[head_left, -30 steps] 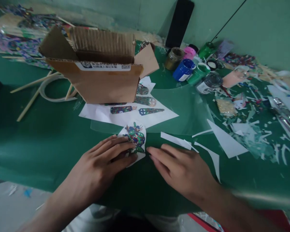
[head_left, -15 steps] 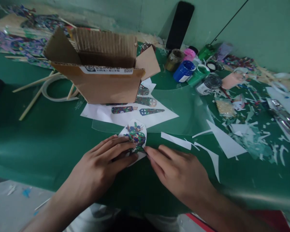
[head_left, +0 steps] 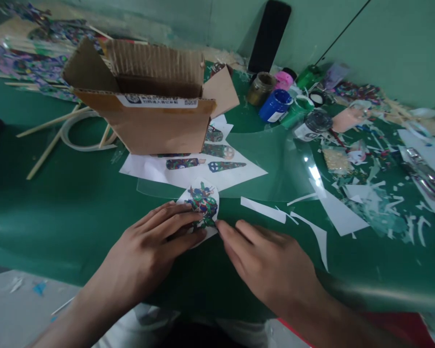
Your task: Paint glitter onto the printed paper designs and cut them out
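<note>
Under left hand [head_left: 148, 246], cutout [head_left: 207, 194], long axis forward.

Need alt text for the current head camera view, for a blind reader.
Left hand presses a patterned paper cutout flat on a green table; the right hand pinches at its right edge. Behind them sit an open cardboard box on a printed sheet, paint jars and paper scraps.
</note>
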A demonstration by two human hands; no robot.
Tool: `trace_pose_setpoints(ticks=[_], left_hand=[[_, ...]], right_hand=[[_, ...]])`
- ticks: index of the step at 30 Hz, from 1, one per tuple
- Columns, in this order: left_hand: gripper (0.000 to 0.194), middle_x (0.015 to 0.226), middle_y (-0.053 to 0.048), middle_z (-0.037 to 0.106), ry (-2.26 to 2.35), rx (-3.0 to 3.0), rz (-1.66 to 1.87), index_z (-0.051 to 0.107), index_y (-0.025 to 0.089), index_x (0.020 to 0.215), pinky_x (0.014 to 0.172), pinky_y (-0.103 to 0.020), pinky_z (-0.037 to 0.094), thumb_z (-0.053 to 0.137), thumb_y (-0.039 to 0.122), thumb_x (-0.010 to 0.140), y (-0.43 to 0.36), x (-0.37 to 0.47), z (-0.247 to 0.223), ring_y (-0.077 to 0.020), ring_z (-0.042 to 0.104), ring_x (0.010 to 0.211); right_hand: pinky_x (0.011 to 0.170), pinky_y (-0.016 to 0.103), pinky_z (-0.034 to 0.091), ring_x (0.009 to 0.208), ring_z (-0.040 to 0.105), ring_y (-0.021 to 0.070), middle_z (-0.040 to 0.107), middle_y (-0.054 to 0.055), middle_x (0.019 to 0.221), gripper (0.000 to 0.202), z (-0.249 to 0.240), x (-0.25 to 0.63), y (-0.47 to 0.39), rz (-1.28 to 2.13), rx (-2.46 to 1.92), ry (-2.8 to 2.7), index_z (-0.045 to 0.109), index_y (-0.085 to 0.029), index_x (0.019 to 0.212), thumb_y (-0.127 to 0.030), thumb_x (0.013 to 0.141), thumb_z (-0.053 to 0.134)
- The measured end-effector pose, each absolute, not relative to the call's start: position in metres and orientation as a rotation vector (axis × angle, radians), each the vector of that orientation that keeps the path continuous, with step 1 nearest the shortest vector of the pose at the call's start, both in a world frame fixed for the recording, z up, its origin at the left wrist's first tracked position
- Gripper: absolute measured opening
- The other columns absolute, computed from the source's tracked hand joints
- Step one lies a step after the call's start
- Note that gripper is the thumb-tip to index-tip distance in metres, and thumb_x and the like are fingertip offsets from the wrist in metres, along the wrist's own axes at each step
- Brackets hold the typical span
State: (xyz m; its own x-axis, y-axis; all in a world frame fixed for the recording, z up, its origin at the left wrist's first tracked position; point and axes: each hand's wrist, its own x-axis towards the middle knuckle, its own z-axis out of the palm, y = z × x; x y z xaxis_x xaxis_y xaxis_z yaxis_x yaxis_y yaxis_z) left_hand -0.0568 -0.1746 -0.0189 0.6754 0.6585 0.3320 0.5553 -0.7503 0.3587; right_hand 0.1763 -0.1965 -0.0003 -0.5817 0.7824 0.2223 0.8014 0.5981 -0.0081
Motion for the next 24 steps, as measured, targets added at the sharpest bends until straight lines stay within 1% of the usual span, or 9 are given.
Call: trace_pose_setpoints(ticks=[3,8,13,19,21,24], left_hand=[[0.043,0.134,-0.003,0.060,0.979,2.665,0.648,0.062,0.026,0.123,0.109,-0.044,0.046,0.041,0.005,0.092,-0.175,-0.057,-0.019,-0.0212,0.051,0.130],[0.041,0.133,-0.003,0.061,0.987,2.662,0.636,0.063,0.025,0.119,0.109,-0.044,0.046,0.041,0.004,0.092,-0.175,-0.056,-0.018,-0.0209,0.051,0.129],[0.042,0.133,-0.003,0.060,0.973,2.667,0.646,0.062,0.024,0.120,0.108,-0.044,0.046,0.040,0.003,0.092,-0.174,-0.056,-0.018,-0.0202,0.050,0.130],[0.039,0.132,-0.004,0.060,0.968,2.668,0.616,0.064,0.024,0.118,0.106,-0.041,0.046,0.041,0.004,0.092,-0.173,-0.056,-0.016,-0.0200,0.050,0.128],[0.039,0.128,-0.004,0.063,1.004,2.705,0.618,0.064,0.024,0.118,0.100,-0.041,0.049,0.041,0.005,0.093,-0.176,-0.052,-0.014,-0.0209,0.054,0.122],[0.037,0.119,-0.006,0.067,1.180,2.800,0.613,0.064,0.025,0.120,0.080,-0.042,0.052,0.044,0.010,0.093,-0.185,-0.039,-0.010,-0.0234,0.063,0.100]], right_hand=[[0.050,0.030,0.040,0.062,0.063,0.0142,0.068,0.003,0.080,0.031,0.001,0.178,-0.197,-0.140,-1.281,-2.660,0.067,-0.013,0.116,-0.011,0.089,0.051],[0.047,0.031,0.041,0.059,0.061,0.0148,0.067,0.003,0.078,0.033,0.006,0.182,-0.195,-0.174,-1.239,-2.695,0.068,-0.010,0.115,-0.011,0.087,0.051],[0.045,0.031,0.040,0.057,0.060,0.0141,0.066,0.003,0.075,0.033,0.008,0.186,-0.195,-0.181,-1.207,-2.723,0.068,-0.010,0.115,-0.012,0.088,0.050],[0.047,0.029,0.043,0.059,0.062,0.0132,0.069,0.002,0.078,0.031,0.006,0.190,-0.206,-0.232,-1.289,-2.665,0.068,-0.010,0.115,-0.010,0.090,0.051],[0.047,0.028,0.042,0.058,0.063,0.0123,0.070,0.001,0.079,0.028,0.007,0.194,-0.209,-0.229,-1.324,-2.651,0.069,-0.011,0.112,-0.010,0.090,0.052],[0.044,0.026,0.039,0.054,0.061,0.0096,0.071,-0.001,0.077,0.023,0.008,0.198,-0.209,-0.249,-1.367,-2.558,0.071,-0.015,0.108,-0.012,0.092,0.054]])
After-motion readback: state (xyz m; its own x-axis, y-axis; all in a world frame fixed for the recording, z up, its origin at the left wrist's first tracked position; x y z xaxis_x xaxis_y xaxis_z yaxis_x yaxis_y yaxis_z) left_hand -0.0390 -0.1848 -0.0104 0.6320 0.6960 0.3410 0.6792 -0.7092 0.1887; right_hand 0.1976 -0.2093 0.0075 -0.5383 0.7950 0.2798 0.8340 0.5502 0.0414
